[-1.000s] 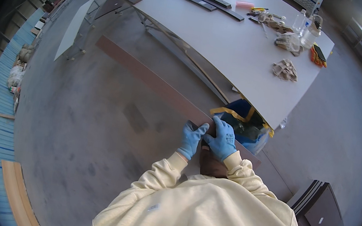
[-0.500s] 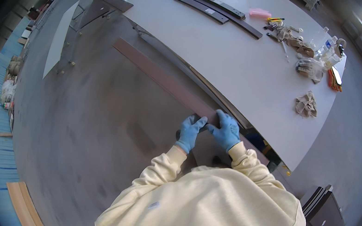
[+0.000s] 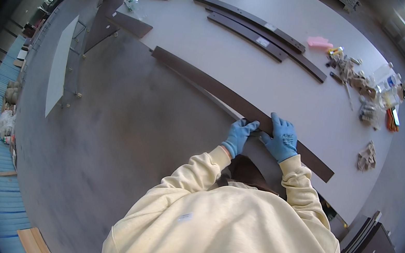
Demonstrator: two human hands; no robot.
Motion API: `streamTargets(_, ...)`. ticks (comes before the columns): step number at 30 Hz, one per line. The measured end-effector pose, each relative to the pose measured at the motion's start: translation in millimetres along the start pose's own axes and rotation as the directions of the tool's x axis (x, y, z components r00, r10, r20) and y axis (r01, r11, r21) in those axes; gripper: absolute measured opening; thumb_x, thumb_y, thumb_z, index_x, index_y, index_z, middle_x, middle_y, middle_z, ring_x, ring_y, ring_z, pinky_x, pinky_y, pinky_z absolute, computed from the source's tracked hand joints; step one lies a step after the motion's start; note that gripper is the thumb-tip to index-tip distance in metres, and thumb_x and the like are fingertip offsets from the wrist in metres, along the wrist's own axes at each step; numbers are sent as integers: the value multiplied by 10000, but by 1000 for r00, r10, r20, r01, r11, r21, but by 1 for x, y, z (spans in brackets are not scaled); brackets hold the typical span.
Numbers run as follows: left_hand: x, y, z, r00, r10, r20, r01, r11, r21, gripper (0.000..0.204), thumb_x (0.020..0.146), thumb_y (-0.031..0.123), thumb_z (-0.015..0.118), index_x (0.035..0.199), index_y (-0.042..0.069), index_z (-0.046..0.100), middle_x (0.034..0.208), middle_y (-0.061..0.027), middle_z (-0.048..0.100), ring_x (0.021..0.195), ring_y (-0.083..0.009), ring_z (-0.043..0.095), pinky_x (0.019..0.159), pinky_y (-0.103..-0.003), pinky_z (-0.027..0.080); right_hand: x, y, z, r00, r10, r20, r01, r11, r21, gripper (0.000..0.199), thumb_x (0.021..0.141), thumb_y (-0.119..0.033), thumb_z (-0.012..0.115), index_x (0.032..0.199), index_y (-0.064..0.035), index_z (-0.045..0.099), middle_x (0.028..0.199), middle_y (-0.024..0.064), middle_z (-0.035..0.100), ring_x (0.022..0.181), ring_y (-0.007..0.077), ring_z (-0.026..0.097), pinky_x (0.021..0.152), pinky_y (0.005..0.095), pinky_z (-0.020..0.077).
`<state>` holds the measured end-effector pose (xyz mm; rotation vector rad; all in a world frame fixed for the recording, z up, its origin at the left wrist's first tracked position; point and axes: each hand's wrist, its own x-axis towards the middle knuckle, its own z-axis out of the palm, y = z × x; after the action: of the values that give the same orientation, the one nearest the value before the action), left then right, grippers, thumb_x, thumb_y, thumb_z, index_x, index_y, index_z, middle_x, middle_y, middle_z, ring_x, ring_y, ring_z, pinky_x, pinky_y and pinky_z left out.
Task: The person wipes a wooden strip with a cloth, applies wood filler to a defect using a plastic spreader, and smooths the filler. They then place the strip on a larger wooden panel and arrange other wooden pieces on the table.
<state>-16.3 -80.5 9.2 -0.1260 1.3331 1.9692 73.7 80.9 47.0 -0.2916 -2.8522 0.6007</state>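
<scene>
A long, dark brown board (image 3: 209, 84) slants over the near edge of the white table (image 3: 270, 92), its right part above the tabletop. My right hand (image 3: 284, 139), in a blue glove, grips the board right of its middle, fingers laid over its face and thumb at its near edge. Beside it my left hand (image 3: 237, 138), gloved in blue too, is closed at the board's near edge. Something small and dark shows at its fingertips, too hidden to name.
Several dark curved strips (image 3: 250, 18) lie on the table's far side. A pink item (image 3: 320, 42), plastic bottles (image 3: 389, 84), rags and small tools are at the right, with a crumpled cloth (image 3: 367, 156) nearer. Dark panels (image 3: 373, 246) lean at the lower right; a white panel (image 3: 60, 66) stands left.
The board has come up and right from beside the table to over its edge, its face now looking darker. Both hands have moved with it, up and to the right in view.
</scene>
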Motion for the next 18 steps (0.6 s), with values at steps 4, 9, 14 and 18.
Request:
streamTargets(4, 85, 44, 0, 999, 10, 39, -11, 1000, 9, 242, 986, 216, 744, 1141, 40, 682, 1013, -90, 745, 883, -201, 746, 832, -331, 619, 91, 15, 19, 997, -17, -80, 13, 999, -48, 775, 768, -295, 855, 1423, -47, 524, 1147, 177, 679, 1064, 385, 639, 941, 492, 502)
streamTargets(9, 176, 110, -18, 994, -85, 64, 75, 986, 146, 267, 1018, 240, 705, 1187, 35, 678, 1016, -81, 749, 907, -201, 749, 837, -323, 614, 202, 37, 44, 998, 8, -55, -6, 999, 38, 653, 791, -334, 854, 1309, -65, 561, 1107, 184, 692, 1030, 412, 650, 893, 492, 523)
streamTargets(14, 281, 157, -75, 979, 195, 57, -198, 845, 498, 300, 1040, 255, 676, 1217, 13, 680, 1084, -91, 757, 1026, -190, 732, 865, -308, 595, 316, 89, 63, 997, -13, -74, 18, 997, 72, 694, 817, -378, 840, 1357, -42, 562, 1120, 202, 687, 1034, 417, 650, 890, 497, 530)
streamTargets(18, 342, 196, -147, 834, 551, -17, -177, 298, 938, 423, 923, 332, 747, 1204, 20, 704, 1188, -146, 735, 1111, -317, 693, 999, -440, 544, 394, 136, 73, 992, -47, -120, 44, 999, -23, 691, 813, -373, 843, 1355, -50, 561, 1085, 186, 695, 1019, 399, 657, 880, 490, 523)
